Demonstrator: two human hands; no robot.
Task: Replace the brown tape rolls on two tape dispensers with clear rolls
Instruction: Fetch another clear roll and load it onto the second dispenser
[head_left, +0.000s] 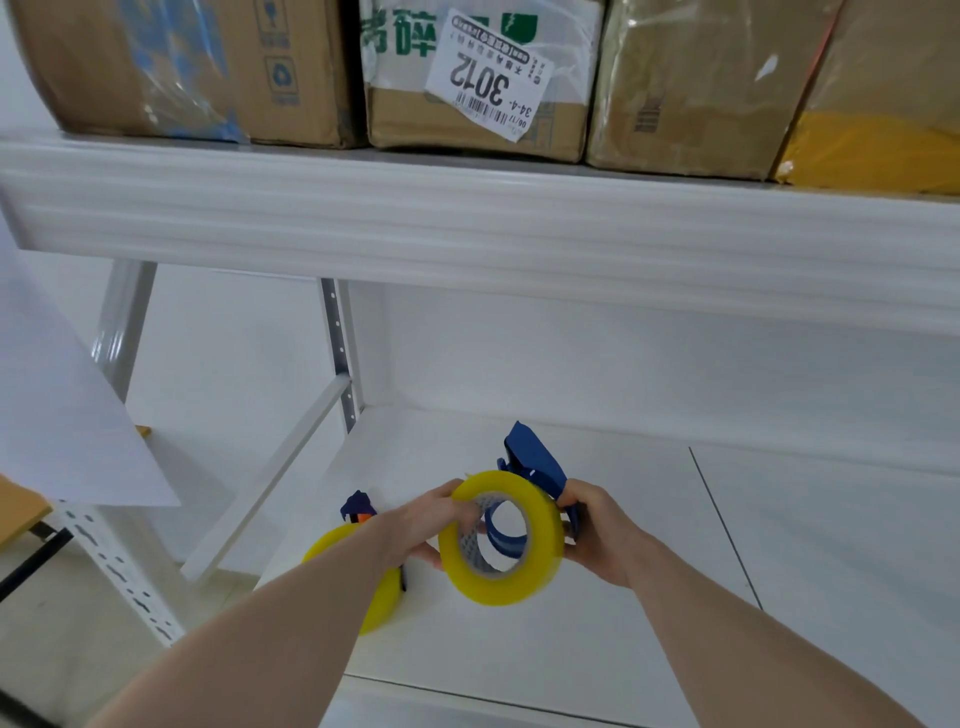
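Observation:
My left hand (431, 525) grips the left edge of a yellowish clear tape roll (540, 561), held upright above the white shelf (649, 597). My right hand (597, 535) holds a blue tape dispenser (535, 462) right behind the roll; the dispenser's blue hub shows through the roll's core. A second yellowish roll (382, 597) sits on another blue dispenser (356, 506) lying on the shelf, partly hidden under my left forearm. No brown roll is in view.
An upper shelf beam (467, 223) hangs overhead with several cardboard boxes (478, 78) on it. A white sheet (62, 405) hangs at the left. Perforated metal uprights (340, 348) stand at the shelf's left end.

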